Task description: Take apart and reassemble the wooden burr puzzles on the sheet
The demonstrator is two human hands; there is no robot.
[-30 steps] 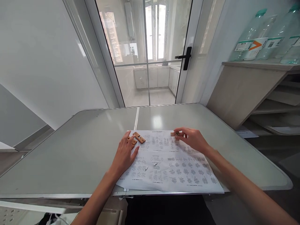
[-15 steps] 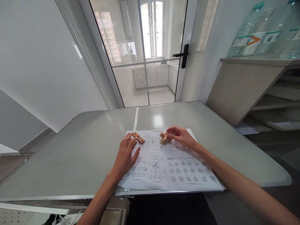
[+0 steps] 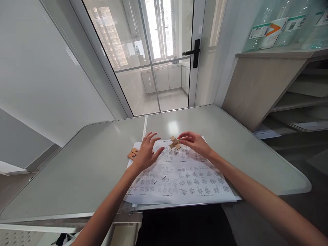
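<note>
My right hand (image 3: 194, 143) pinches a small cross-shaped assembly of pale wooden puzzle pieces (image 3: 175, 142) over the far part of a printed sheet (image 3: 205, 186). Rows of small line drawings cover that sheet. To the left, my left hand (image 3: 149, 150) is raised with its fingers apart and nothing in them, a short gap from the assembly. Brown wooden puzzle pieces (image 3: 132, 154) with dark cut-outs lie at the sheet's left edge, partly hidden behind my left hand.
The sheet lies on a pale folding table (image 3: 102, 164) with a metal edge and centre seam. Beyond stands a glass door with a black handle (image 3: 196, 53). At right, a wooden shelf unit (image 3: 266, 80) carries several clear plastic bottles (image 3: 258, 32).
My right hand has brought the wooden assembly leftward and turned it, so its cross shape shows. My left hand has lifted off the brown pieces and moved right towards it. The view has tilted slightly.
</note>
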